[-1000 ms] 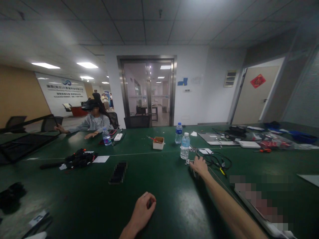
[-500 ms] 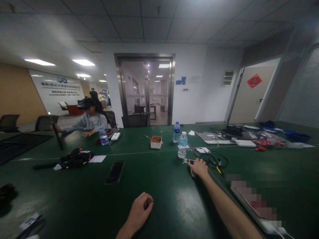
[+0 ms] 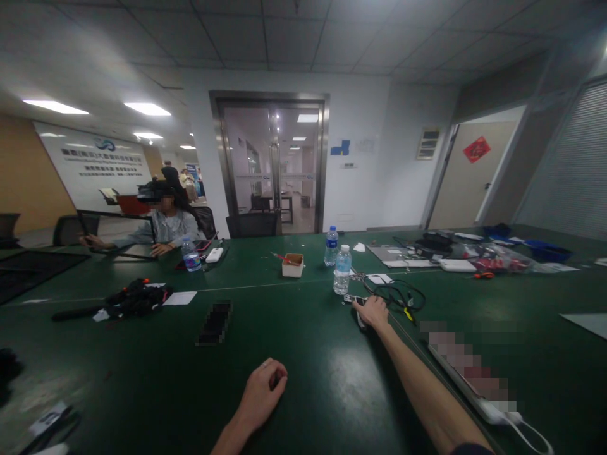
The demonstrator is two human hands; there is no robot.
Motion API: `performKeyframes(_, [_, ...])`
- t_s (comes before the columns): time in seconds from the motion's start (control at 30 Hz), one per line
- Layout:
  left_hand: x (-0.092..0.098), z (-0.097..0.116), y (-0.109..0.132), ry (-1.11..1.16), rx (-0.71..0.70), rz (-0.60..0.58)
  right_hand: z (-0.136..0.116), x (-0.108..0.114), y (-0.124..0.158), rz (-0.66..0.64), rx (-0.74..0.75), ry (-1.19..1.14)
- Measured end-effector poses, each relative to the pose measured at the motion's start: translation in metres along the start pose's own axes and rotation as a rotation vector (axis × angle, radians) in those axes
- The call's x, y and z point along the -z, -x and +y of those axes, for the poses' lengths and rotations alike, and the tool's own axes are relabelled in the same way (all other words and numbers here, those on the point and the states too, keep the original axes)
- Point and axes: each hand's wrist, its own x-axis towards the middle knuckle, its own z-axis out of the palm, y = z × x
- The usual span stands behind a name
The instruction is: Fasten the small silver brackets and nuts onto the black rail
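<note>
Green tabletop [image 3: 303, 328], a small object [image 3: 361, 321] under the right hand [image 3: 374, 311], left hand [image 3: 260, 387] curled. Whether either pinches anything, I can't tell. Pushing forward might topple the nearer bottle [image 3: 341, 272] just beyond the right.

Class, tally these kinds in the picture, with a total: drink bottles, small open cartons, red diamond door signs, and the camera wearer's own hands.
Drink bottles: 3
Small open carton: 1
Red diamond sign: 1
Wearer's hands, left hand and right hand: 2
Total: 7
</note>
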Motion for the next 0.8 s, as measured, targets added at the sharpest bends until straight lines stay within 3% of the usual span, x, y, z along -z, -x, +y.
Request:
performKeyframes(0.17, [0.002,0.003,0.0,0.001,0.002,-0.001,0.003,0.002,0.003,-0.008,-0.016,-0.047])
performKeyframes(0.53, [0.002,0.004,0.0,0.009,-0.007,-0.004,0.021,0.007,0.021,-0.016,0.153,-0.063])
performKeyframes(0.8, [0.004,0.006,0.001,0.01,-0.007,-0.011,0.02,0.015,0.037,0.001,0.187,-0.047])
